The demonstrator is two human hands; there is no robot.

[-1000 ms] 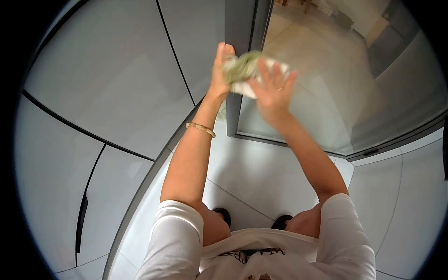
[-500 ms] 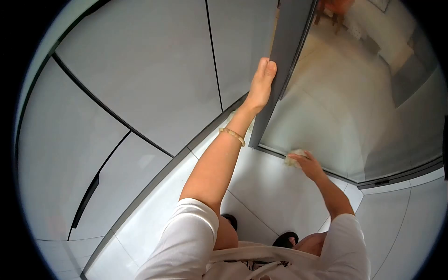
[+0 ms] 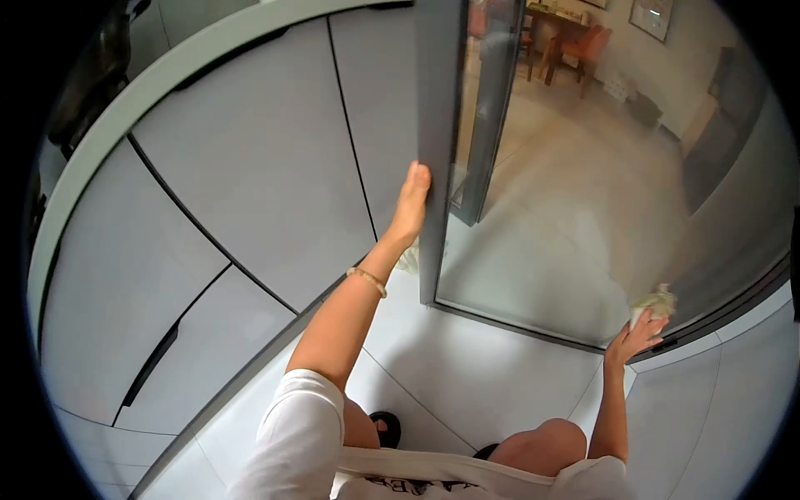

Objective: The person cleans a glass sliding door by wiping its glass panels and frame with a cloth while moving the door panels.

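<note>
My left hand (image 3: 412, 204) grips the grey upright frame (image 3: 433, 242) of a glass door, its fingers closed at the frame's edge. A beaded bracelet circles that wrist. Low on the glass pane (image 3: 550, 275), near its bottom right corner, my right hand (image 3: 637, 338) presses a pale, crumpled cloth (image 3: 652, 303) against the surface. The cloth sticks out above and beyond the fingers, and part of it lies under the hand. Behind the left wrist, another pale cloth-like bit (image 3: 408, 260) shows partly near the floor.
Grey cabinet fronts (image 3: 250, 150) with black gaps curve along the left, below a pale counter edge (image 3: 108, 112). White tiles (image 3: 467, 350) cover the floor around my sandalled feet. Through the glass appear a wooden table (image 3: 560, 23) and orange chairs (image 3: 590, 46).
My right hand has moved right along the bottom of the glass with the cloth. My view has tilted up and shifted; the left hand still holds the frame.
</note>
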